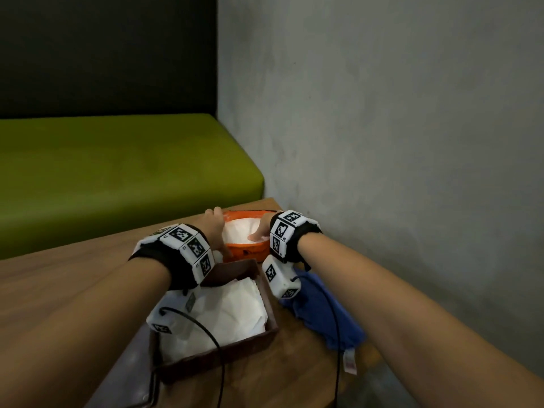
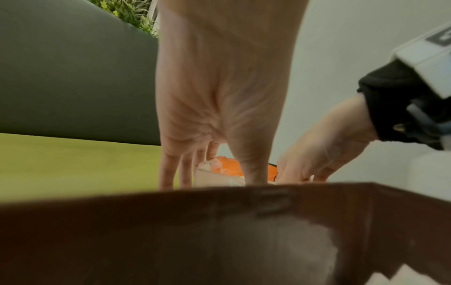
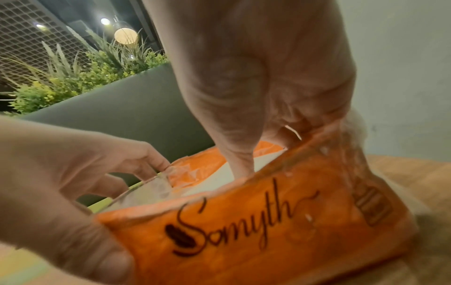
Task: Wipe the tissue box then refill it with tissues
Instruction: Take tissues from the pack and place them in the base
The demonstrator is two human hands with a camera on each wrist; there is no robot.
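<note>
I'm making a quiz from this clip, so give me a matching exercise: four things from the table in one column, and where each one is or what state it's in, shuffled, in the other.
Column one:
1. orange plastic tissue pack
2. brown open-topped tissue box
3. crumpled blue cloth
4. right hand

Column two:
A. lies on the wooden table right of the box
B. fingers reach into the pack's open top
C. gripped at its end by the left hand
D. already holds white tissues

Pairs: 1-C, 2-D, 3-A, 4-B
</note>
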